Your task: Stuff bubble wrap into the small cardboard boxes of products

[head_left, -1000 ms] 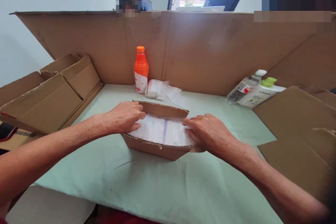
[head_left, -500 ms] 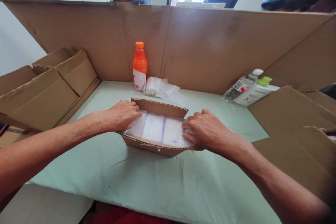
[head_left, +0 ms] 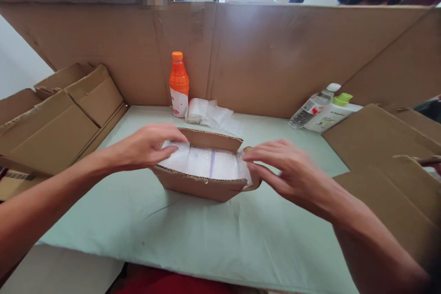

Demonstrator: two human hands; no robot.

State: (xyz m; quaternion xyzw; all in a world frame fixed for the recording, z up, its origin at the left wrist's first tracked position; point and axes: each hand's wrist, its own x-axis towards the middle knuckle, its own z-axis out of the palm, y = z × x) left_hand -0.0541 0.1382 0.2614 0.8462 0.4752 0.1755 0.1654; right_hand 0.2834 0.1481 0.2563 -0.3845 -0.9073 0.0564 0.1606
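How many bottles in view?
3: orange bottle upright at the back wall; clear bottle and white bottle lying together at right. Others may be hidden behind cardboard.

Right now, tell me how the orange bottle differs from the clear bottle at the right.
The orange bottle stands upright against the cardboard wall; the clear bottle lies tilted beside a white lotion bottle. The orange bottle is opaque orange with an orange cap; the clear bottle is see-through with a white cap. Both carry labels, untouched by either hand.
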